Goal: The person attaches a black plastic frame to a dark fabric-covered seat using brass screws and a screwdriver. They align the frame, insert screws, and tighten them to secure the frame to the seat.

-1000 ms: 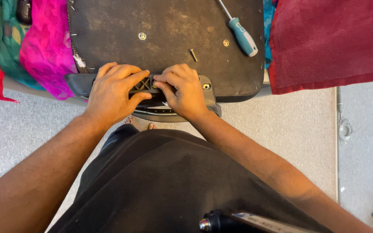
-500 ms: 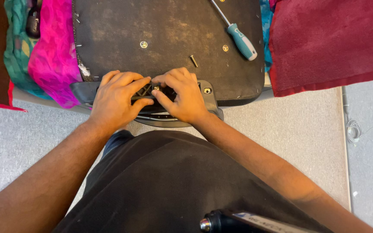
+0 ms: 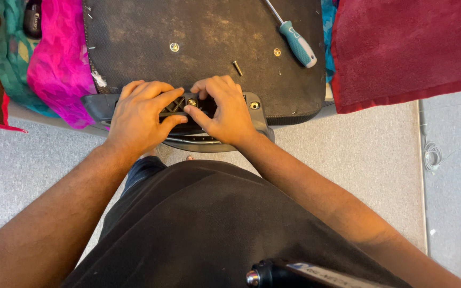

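Note:
A dark, dusty seat underside [image 3: 204, 37] lies upside down in front of me. A black plastic bracket [image 3: 180, 109] sits along its near edge. My left hand [image 3: 140, 114] rests on the bracket's left part, fingers curled over it. My right hand [image 3: 225, 112] holds the bracket's right part, its fingertips pinching a small brass screw [image 3: 192, 102] at the middle. Another screw [image 3: 254, 105] sits in the bracket's right end. A loose bolt [image 3: 237, 68] lies on the panel just beyond my right hand.
A teal-handled screwdriver [image 3: 297, 45] lies on the panel at the upper right. Pink and green cloth [image 3: 54, 64] lies to the left, dark red cloth [image 3: 406, 48] to the right. Grey floor [image 3: 358, 154] surrounds me. A coil of thin wire [image 3: 432, 154] lies at the right.
Both hands stay on the bracket; the fingers of my right hand have shifted slightly around the middle screw. The view has tilted a little.

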